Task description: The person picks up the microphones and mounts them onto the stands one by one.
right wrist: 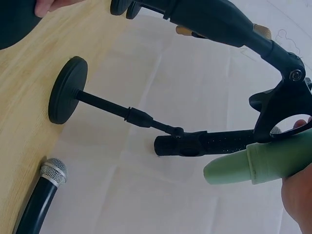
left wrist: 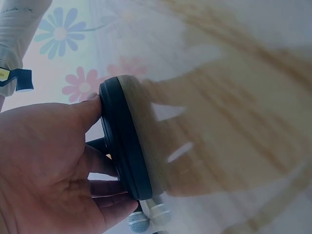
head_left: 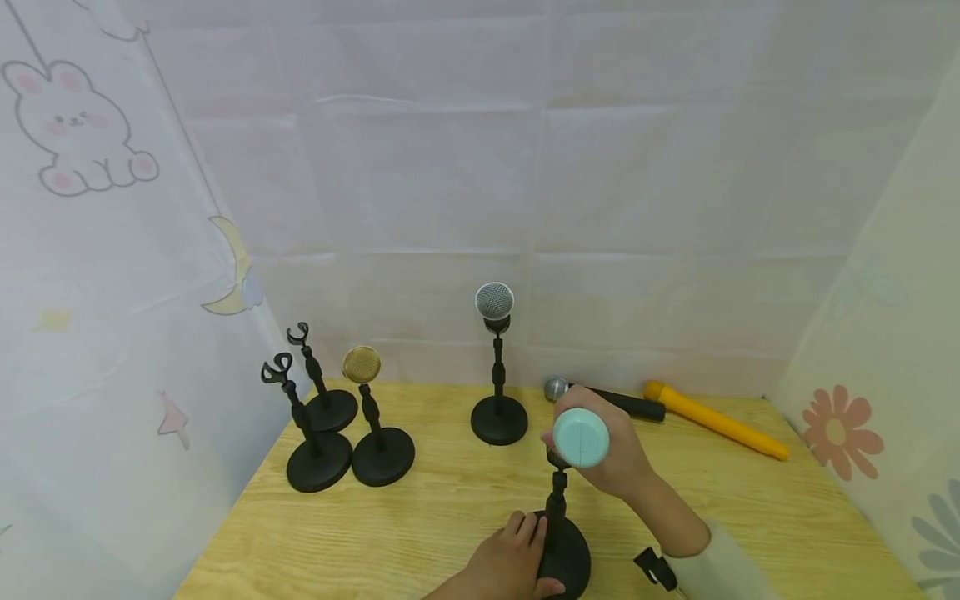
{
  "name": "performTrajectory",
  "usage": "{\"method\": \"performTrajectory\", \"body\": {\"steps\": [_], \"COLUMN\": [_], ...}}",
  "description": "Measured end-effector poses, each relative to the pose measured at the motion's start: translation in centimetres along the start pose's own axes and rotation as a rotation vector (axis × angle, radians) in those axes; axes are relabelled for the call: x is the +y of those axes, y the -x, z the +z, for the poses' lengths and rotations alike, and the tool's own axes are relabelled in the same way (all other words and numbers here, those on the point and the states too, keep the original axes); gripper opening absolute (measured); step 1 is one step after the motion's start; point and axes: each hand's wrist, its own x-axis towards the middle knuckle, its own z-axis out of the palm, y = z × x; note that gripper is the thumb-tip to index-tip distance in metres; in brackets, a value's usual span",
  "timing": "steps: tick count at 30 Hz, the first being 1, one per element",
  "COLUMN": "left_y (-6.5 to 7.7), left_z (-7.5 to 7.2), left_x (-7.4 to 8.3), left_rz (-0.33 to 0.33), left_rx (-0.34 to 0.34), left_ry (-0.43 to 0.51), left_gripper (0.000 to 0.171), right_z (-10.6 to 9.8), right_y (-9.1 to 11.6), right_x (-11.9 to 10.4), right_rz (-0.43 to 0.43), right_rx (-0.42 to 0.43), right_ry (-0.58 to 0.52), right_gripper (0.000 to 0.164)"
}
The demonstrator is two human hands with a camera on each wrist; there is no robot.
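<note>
My right hand (head_left: 621, 454) grips a mint-green microphone (head_left: 581, 437), its rounded end facing the head camera. In the right wrist view this microphone lies against the clip (right wrist: 275, 109) of a black desk stand; how deep it sits in the clip is hard to tell. The stand (head_left: 570, 554) stands upright near the table's front. On its round base, my left hand (head_left: 504, 557) holds the rim, the thumb on one side and the fingers on the other. The left wrist view shows that base (left wrist: 124, 141) from low down, resting on the tabletop.
Behind stands another stand with a silver-headed microphone (head_left: 495, 302). At left are a gold-headed microphone (head_left: 362, 365) on a stand and two stands with bare clips (head_left: 277, 367). A black microphone (head_left: 622, 402) and an orange microphone (head_left: 720, 421) lie at back right.
</note>
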Motion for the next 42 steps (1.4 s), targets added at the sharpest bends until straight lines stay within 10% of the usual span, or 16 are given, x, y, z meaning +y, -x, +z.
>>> {"method": "performTrajectory", "body": {"steps": [28,42], "left_y": [0.1,0.5], "left_z": [-0.2,-0.1], "left_x": [0.0,-0.2], "left_rz": [0.024,0.1], "left_rx": [0.009,0.194], "left_ry": [-0.05,-0.172], "left_gripper": [0.081,0.076], "right_z": [3.1,3.3], "right_y": [1.8,2.3], "right_x": [2.0,2.2], "right_rz": [-0.072,-0.05], "right_rx": [0.115,0.112], "right_ry": [-0.101,-0.028], "right_gripper": [0.037,0.048]}}
